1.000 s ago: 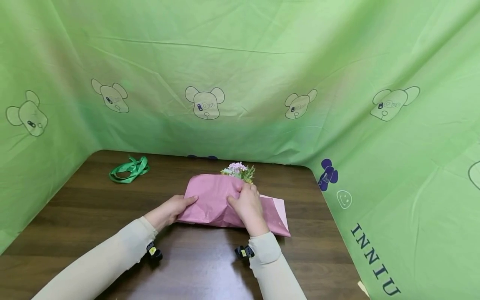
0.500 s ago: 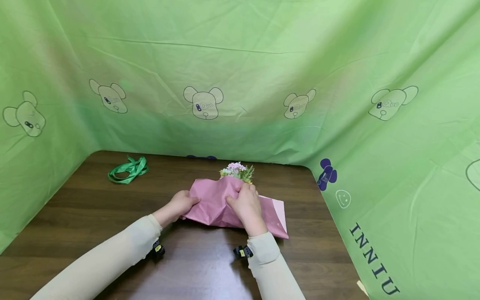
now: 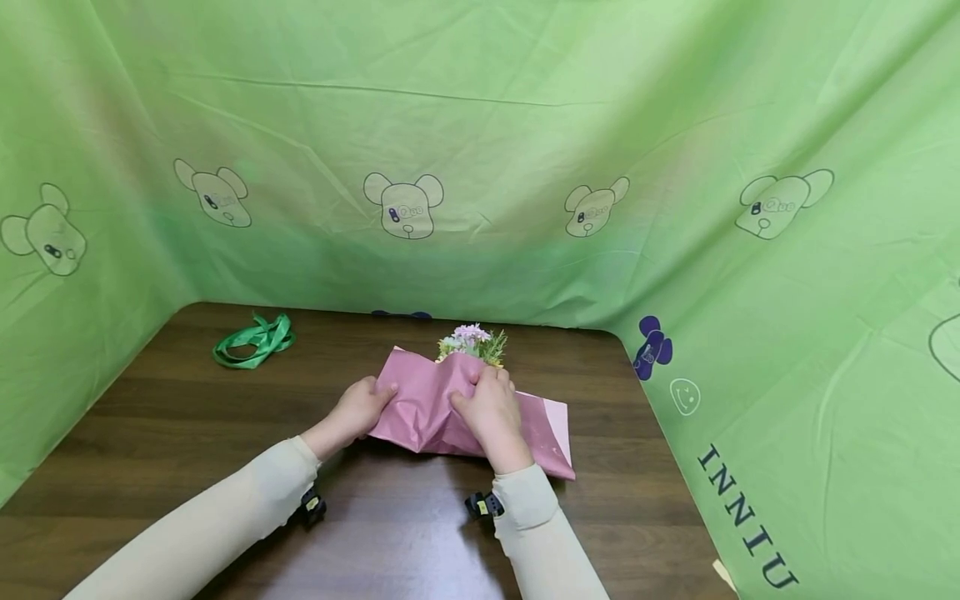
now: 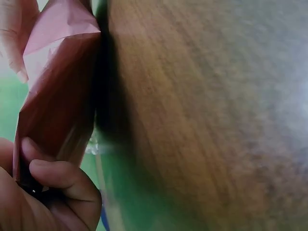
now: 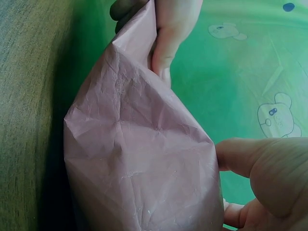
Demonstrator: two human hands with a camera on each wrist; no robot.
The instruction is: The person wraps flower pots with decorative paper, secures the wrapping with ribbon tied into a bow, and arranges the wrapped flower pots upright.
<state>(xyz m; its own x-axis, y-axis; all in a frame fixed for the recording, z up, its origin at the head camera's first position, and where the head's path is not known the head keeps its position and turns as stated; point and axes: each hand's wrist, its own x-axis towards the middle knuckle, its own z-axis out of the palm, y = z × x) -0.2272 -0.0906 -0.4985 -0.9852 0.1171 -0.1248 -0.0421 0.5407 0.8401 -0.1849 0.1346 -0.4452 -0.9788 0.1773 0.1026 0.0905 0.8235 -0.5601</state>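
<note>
A sheet of pink wrapping paper (image 3: 417,402) lies folded over a small bunch of flowers (image 3: 471,340), whose lilac and yellow heads and green sprigs show past the far edge. My left hand (image 3: 356,413) pinches the paper's left side, thumb on top; in the left wrist view its curled fingers (image 4: 67,180) grip the edge. Over the middle of the bundle, my right hand (image 3: 491,412) holds the paper between thumb and fingers. Creases run between the two hands, seen close up on the paper (image 5: 139,144) in the right wrist view. The flower stems are hidden inside.
A loosely coiled green ribbon (image 3: 258,342) lies at the back left of the dark wooden table (image 3: 405,542). Green cloth (image 3: 495,250) printed with bear faces hangs behind the table and along both sides.
My left hand has drawn the paper's left side inward to the right and lifted it, so the sheet has creased and its left corner stands up. The right hand stays almost in place.
</note>
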